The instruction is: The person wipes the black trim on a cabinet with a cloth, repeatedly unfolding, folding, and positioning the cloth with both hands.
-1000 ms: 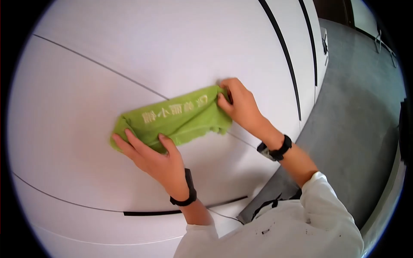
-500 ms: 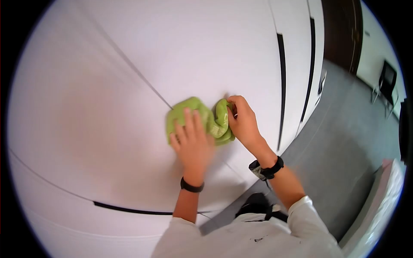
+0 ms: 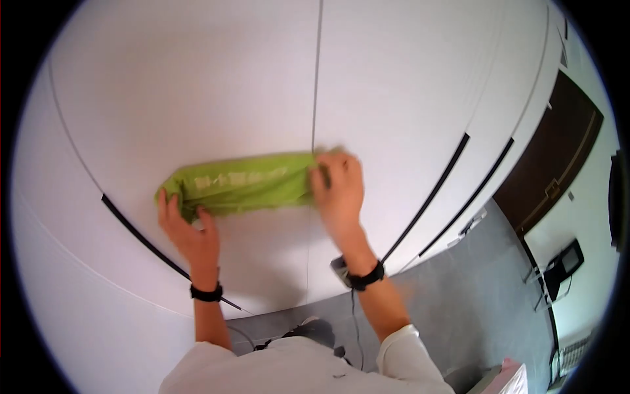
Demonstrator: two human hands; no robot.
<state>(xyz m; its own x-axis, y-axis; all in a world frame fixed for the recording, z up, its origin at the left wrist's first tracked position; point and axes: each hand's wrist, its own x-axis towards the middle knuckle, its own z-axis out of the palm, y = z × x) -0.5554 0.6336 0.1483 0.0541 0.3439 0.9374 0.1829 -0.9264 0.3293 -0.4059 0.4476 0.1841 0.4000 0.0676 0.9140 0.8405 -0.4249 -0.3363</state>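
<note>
A green cloth (image 3: 246, 184) with pale printed characters is stretched in a long band against the white cabinet doors (image 3: 197, 98). At its left end, my left hand (image 3: 189, 240) holds the fabric between thumb and fingers. The cloth's right end is gripped by my right hand (image 3: 342, 197), whose curled fingers are a little blurred. The band reaches across to the thin vertical seam between two doors. Dark bands circle both wrists, and a small device is strapped on the right one.
Long black handles (image 3: 430, 197) run along the door edges on the right, with another black handle (image 3: 144, 236) at left. Grey floor (image 3: 453, 295) lies below. A black chair (image 3: 561, 269) stands near a dark brown door (image 3: 554, 157). A cable hangs by my right arm.
The bunched cloth is now pulled out lengthwise. My left hand has moved left and taken hold of one end, instead of lying flat on it. The view has turned.
</note>
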